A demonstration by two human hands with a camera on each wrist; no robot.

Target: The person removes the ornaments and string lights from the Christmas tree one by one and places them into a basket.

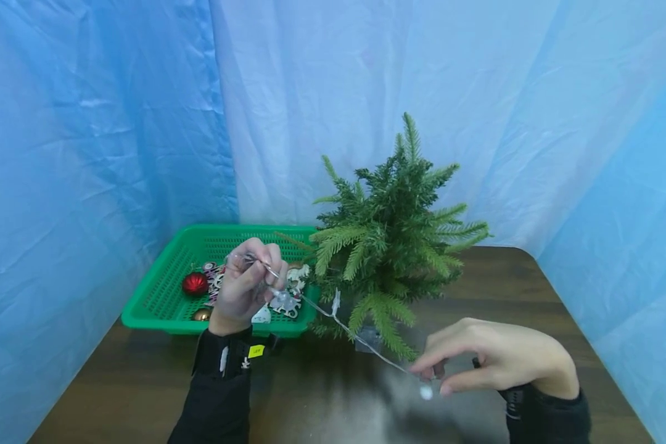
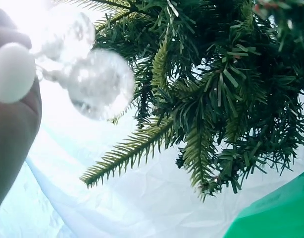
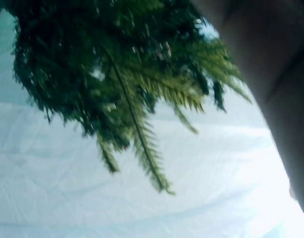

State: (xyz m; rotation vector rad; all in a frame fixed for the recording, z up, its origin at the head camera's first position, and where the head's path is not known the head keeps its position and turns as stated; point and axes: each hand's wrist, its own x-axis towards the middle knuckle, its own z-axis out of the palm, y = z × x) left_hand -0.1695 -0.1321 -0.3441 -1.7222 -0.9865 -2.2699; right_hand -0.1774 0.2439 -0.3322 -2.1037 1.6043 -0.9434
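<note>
My left hand [image 1: 250,280], raised over the basket's right part, pinches a bunched part of a string of lights [image 1: 366,344] between thumb and fingertips. Clear round bulbs [image 2: 101,85] and a white ball-shaped one [image 2: 13,73] hang beside this hand in the left wrist view. From there the clear wire slopes down rightward, past the front of a small artificial Christmas tree [image 1: 394,228], to my right hand [image 1: 494,357]. The right fingers curl at the wire's lower end, thumb held apart below. A small white bulb [image 1: 426,392] dangles just under those fingertips.
A green plastic basket [image 1: 150,308] stands left of the tree, holding a red ball ornament [image 1: 195,284], a gold ball [image 1: 202,314] and several white cut-out ornaments. Tree branches overlap its right rim. Pale blue cloth [image 1: 322,92] surrounds the dark wooden table [image 1: 311,394].
</note>
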